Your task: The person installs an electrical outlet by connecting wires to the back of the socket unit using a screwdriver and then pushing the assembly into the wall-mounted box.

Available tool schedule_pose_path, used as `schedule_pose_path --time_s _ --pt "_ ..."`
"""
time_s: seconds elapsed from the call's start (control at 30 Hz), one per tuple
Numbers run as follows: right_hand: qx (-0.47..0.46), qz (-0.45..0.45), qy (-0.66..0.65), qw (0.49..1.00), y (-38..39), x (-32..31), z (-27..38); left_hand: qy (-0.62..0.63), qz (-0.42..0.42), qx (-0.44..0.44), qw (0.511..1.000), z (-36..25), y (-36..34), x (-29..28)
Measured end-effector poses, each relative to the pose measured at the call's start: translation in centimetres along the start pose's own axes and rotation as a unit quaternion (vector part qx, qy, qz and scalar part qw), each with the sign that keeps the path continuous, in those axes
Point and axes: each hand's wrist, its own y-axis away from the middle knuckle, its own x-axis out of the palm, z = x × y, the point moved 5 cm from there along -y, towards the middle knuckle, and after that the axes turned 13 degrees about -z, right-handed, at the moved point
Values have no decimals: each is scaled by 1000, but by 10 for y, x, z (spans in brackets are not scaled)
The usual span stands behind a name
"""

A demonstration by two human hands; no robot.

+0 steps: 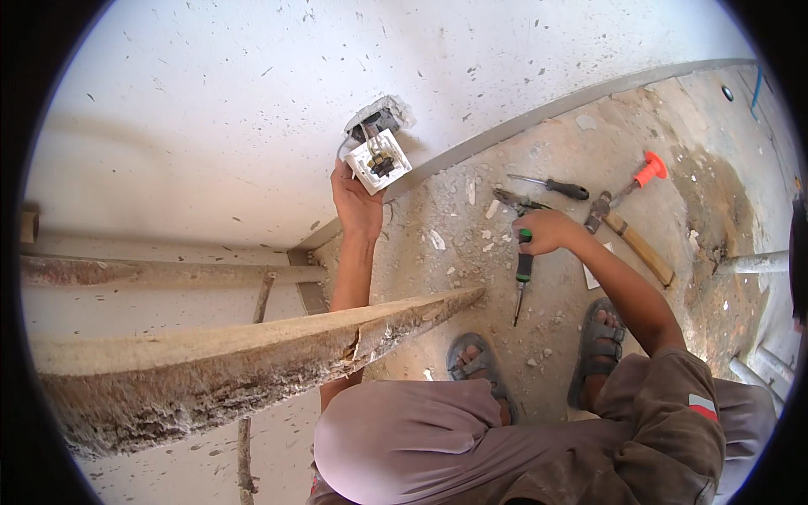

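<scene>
My left hand [357,202] is closed on the lower edge of a white socket faceplate [399,162], its back and dark terminals turned toward me. Wires [368,139] run from it into a rough wall opening [389,116]. Down at the floor, the fingers of my right hand [547,231] close round the handle end of a green-and-black screwdriver [523,268], its shaft pointing back toward my feet. Just beyond those fingers lie pliers [510,199], partly hidden by the hand. Farther off is a second screwdriver [566,189] with a black handle.
Right of my right hand lie a wooden-handled hammer [641,248] and a chisel with a red hand guard [650,170]. A rough wooden plank [252,353] crosses over my left arm. Poles [168,273] stand at left. Plaster crumbs litter the concrete floor [438,240].
</scene>
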Motion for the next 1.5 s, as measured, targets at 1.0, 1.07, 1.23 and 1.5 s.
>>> schedule_pose_path --time_s 1.0,1.07,1.23,1.5 --pt "11 -380 -617 689 -132 -53 151 -290 4 231 929 -42 -1 13" --pt "2 -388 -598 702 -131 -55 148 -292 0 238 926 -41 -1 15" --pt "-7 -402 -571 715 -128 -61 154 -333 -11 261 906 -39 -5 15" --pt "7 -434 -548 715 -127 -63 152 -329 -8 250 910 -39 -2 18"
